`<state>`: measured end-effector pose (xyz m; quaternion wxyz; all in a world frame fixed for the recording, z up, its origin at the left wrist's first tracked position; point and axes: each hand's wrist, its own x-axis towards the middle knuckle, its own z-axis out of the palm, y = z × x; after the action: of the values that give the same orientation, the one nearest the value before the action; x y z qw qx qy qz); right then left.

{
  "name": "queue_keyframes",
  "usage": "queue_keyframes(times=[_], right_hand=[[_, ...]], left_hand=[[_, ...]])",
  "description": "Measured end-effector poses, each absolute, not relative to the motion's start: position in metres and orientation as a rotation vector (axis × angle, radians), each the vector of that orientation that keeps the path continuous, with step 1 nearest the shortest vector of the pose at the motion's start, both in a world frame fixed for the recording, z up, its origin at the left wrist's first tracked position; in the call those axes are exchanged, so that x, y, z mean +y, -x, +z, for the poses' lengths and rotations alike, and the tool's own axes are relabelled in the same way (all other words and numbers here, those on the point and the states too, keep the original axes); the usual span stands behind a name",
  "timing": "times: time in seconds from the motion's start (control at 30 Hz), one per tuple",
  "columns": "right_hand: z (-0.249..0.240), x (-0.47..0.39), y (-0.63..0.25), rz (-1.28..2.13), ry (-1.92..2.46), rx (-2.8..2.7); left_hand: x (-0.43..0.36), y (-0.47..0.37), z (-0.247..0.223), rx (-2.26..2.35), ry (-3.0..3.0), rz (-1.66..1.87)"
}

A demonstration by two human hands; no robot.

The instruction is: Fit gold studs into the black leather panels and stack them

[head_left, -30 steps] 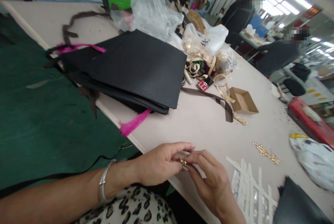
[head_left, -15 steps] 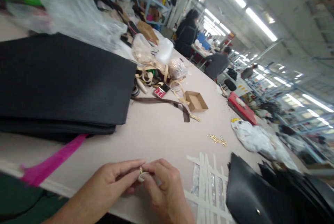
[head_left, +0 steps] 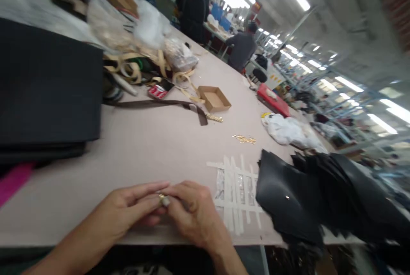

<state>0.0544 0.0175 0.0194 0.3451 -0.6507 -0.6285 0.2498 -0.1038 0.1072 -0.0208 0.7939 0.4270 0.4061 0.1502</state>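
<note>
Close to the front edge of the table, my left hand [head_left: 134, 206] and my right hand [head_left: 194, 211] meet fingertip to fingertip. Between them shows a small gold metal piece [head_left: 161, 196], pinched by my left thumb and fingers. My right thumb and forefinger are closed on a small whitish bit [head_left: 165, 201] touching it; its kind is too small to make out. Beyond the right hand lies a grid of pale tape strips [head_left: 237, 198] on the table. Small gold pieces [head_left: 245, 138] are scattered farther back.
Black sheets [head_left: 48, 91] are stacked at left, with a pink strip [head_left: 14, 181] beneath. More black pieces [head_left: 288, 198] lie at right, one with a metal stud. An open cardboard box [head_left: 215, 99], dark strap [head_left: 153, 103], white plastic bag [head_left: 282, 127] and red case [head_left: 273, 99] stand farther off.
The view has swung right, so the table's things sit farther left in the picture. Both hands stay together; the gold piece and whitish bit have turned slightly between the fingertips.
</note>
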Motion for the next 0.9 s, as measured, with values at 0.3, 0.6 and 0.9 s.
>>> queue_keyframes(times=[0.3, 0.6, 0.9], right_hand=[[0.011, 0.01, -0.058, 0.887, 1.535, -1.494], [0.013, 0.017, -0.058, 0.986, 1.55, -1.524], [0.018, 0.018, -0.041, 0.608, 1.619, -1.681]], left_hand=[[0.098, 0.105, 0.004, 0.819, -0.883, 0.322], [0.097, 0.11, -0.005, 0.745, -0.965, 0.35], [0.092, 0.113, -0.024, 0.663, -1.071, 0.451]])
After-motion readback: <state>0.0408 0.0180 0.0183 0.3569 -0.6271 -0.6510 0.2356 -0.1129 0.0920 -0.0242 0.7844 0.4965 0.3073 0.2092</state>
